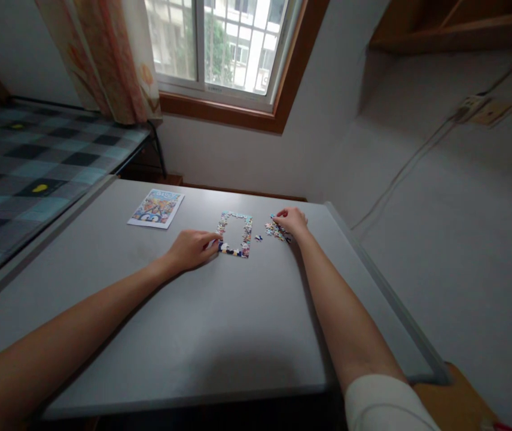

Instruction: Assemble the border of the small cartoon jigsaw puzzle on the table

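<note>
A rectangular border of joined jigsaw pieces (247, 236) lies flat on the grey table, with bare tabletop inside it. My left hand (193, 248) rests at its left side, fingers stretched out and the fingertips touching the lower left edge. To the right is a small heap of loose jigsaw pieces (278, 231). Over the far side of that heap, my right hand (292, 221) has thumb and fingers pinched together at a jigsaw piece, mostly covered by the fingertips. One loose jigsaw piece (258, 238) lies between the border and the heap.
A colourful printed picture sheet (156, 209) lies on the table (170, 335) at the far left. A bed with a checked cover (36, 155) adjoins the table's left side. Walls stand behind and to the right, with a window (220, 48) and a hanging cable (408, 164).
</note>
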Demonstrator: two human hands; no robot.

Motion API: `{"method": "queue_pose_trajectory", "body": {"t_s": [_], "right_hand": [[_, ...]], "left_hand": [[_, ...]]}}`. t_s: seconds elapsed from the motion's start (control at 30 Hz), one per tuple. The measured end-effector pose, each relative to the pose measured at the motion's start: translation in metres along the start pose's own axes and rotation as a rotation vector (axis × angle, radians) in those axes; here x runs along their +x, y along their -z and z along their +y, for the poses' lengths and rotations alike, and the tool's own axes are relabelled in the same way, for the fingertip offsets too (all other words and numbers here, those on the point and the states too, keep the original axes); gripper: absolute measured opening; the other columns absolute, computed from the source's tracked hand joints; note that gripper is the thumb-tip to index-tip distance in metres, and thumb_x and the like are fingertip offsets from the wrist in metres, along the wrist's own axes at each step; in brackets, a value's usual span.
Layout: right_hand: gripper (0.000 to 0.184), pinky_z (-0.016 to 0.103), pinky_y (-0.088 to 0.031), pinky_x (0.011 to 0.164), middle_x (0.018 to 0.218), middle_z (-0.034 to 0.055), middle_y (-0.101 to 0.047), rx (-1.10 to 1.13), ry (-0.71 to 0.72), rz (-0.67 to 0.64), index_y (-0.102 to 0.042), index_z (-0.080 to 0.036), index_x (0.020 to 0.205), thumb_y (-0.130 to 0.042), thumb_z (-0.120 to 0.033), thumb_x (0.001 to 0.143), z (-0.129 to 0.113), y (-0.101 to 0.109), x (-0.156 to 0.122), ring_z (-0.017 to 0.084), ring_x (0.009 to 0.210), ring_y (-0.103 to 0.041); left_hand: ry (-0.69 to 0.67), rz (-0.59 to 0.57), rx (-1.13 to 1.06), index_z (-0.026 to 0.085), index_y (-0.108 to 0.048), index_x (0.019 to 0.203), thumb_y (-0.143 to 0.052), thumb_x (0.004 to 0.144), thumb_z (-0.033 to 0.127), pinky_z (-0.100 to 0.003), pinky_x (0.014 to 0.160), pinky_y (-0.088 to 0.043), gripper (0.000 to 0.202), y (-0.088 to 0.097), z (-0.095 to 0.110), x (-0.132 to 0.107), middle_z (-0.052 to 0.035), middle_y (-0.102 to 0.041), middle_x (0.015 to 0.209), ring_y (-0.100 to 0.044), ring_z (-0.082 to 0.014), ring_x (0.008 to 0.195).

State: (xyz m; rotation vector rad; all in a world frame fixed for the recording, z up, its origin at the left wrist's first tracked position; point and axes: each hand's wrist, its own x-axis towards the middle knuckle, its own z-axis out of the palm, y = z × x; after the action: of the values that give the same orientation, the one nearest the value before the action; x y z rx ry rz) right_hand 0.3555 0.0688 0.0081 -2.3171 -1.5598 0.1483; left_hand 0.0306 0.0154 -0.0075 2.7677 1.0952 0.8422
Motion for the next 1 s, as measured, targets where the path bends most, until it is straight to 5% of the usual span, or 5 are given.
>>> {"method": "queue_pose_trajectory", "body": {"t_s": [0.23, 0.57, 0.73, 1.0], "right_hand": [[0.018, 0.037, -0.044, 0.087, 0.095, 0.0032, -0.074, 0.089, 0.011, -0.078, -0.073, -0.023, 0.085, -0.069, -0.031, 0.070, -0.007, 0.001, 0.004, 0.022, 0.095, -0.064], [0.022, 0.033, -0.049, 0.082, 0.085, 0.0051, -0.074, 0.444, 0.164, 0.018, -0.073, -0.018, 0.089, -0.062, -0.025, 0.071, -0.007, -0.004, 0.000, 0.019, 0.084, -0.067], [0.023, 0.030, -0.052, 0.077, 0.083, 0.0090, -0.074, 0.708, 0.179, 0.076, -0.073, -0.012, 0.084, -0.061, -0.028, 0.071, 0.017, 0.006, -0.002, 0.018, 0.078, -0.068], [0.026, 0.032, -0.053, 0.075, 0.080, 0.0114, -0.073, 0.707, 0.039, 0.171, -0.070, -0.011, 0.083, -0.064, -0.031, 0.068, 0.071, 0.013, -0.023, 0.021, 0.075, -0.069]], "left_hand": [[-0.021, -0.006, -0.039, 0.021, -0.073, 0.098, -0.054, 0.088, 0.028, -0.022, 0.056, -0.041, 0.024, -0.002, -0.002, 0.000, -0.0026, -0.075, 0.075, -0.064, -0.0131, 0.058], [-0.030, -0.047, -0.015, 0.021, -0.073, 0.099, -0.051, 0.089, 0.029, -0.023, 0.057, -0.042, 0.026, 0.000, 0.001, 0.001, -0.0028, -0.075, 0.076, -0.065, -0.0139, 0.061], [-0.029, -0.048, -0.029, 0.021, -0.073, 0.099, -0.052, 0.089, 0.029, -0.022, 0.058, -0.041, 0.025, 0.000, 0.000, 0.001, -0.0020, -0.073, 0.073, -0.064, -0.0134, 0.059], [-0.031, -0.065, -0.025, 0.020, -0.074, 0.097, -0.051, 0.089, 0.029, -0.023, 0.055, -0.039, 0.025, 0.000, 0.001, 0.002, -0.0028, -0.073, 0.073, -0.062, -0.0133, 0.057]]}}
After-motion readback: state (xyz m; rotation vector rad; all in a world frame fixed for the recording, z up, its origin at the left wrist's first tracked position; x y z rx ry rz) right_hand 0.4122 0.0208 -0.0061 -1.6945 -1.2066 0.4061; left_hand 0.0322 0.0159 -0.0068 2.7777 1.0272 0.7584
